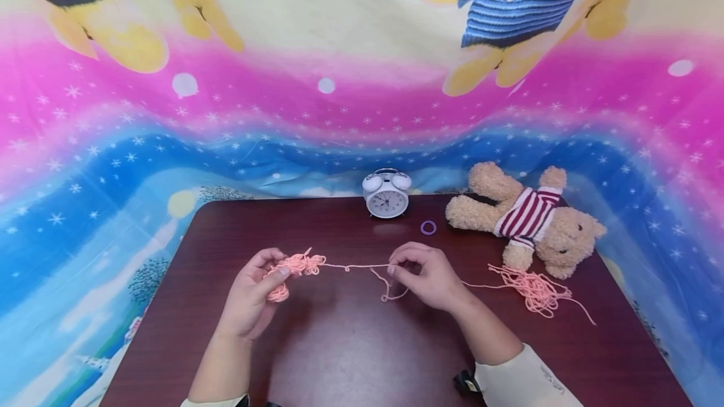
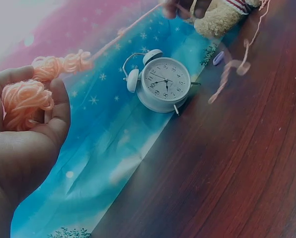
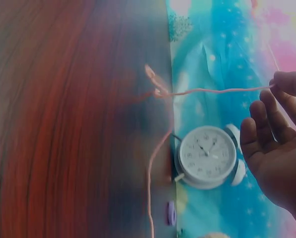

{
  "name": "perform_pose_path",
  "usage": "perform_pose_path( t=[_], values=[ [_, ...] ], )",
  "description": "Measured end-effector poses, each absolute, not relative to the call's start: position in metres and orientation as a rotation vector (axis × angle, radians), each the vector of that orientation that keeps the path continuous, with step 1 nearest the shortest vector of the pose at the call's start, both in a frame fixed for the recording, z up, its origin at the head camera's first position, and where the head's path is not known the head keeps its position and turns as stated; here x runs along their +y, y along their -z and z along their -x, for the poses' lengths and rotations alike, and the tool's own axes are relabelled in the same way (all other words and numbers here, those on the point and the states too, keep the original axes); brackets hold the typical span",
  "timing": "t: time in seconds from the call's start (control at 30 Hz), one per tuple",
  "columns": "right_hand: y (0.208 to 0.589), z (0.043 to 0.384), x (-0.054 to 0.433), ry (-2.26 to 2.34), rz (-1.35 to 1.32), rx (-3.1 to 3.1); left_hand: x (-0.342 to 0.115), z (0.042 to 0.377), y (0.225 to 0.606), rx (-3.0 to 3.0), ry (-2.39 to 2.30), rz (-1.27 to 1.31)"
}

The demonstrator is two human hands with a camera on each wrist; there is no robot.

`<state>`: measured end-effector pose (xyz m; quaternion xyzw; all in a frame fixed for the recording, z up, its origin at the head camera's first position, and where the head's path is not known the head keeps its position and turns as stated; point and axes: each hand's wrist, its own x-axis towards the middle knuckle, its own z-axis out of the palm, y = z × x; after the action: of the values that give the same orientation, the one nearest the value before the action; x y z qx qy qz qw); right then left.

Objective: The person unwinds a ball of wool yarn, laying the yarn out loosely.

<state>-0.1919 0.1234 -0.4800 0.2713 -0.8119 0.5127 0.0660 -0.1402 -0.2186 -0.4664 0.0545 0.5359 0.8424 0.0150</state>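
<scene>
A bundle of peach-pink yarn sits in my left hand, which grips it between thumb and curled fingers. In the left wrist view the yarn bulges out between the fingers. One strand runs taut from the bundle to my right hand, where thumb and forefinger pinch it. Below that hand hangs a loose loop of strand. From there the yarn trails rightward to a loose tangled pile of yarn on the table. Both hands are above the table.
At the table's back edge stands a white twin-bell alarm clock. A purple ring lies to its right. A teddy bear in a striped shirt lies at the back right, by the yarn pile. A printed cloth hangs behind.
</scene>
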Motion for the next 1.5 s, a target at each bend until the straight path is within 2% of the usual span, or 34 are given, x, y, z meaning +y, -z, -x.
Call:
perform_pose_path(
  t=[0.7, 1.5],
  values=[
    [0.481, 0.186, 0.207, -1.328, -0.639, -2.495, -0.241, 0.139, 0.471, 1.683, -2.694, -0.080],
    [0.469, 0.156, 0.308, -1.109, -0.350, -2.647, -0.266, 0.135, 0.471, 1.666, -2.764, -0.113]
  ],
)
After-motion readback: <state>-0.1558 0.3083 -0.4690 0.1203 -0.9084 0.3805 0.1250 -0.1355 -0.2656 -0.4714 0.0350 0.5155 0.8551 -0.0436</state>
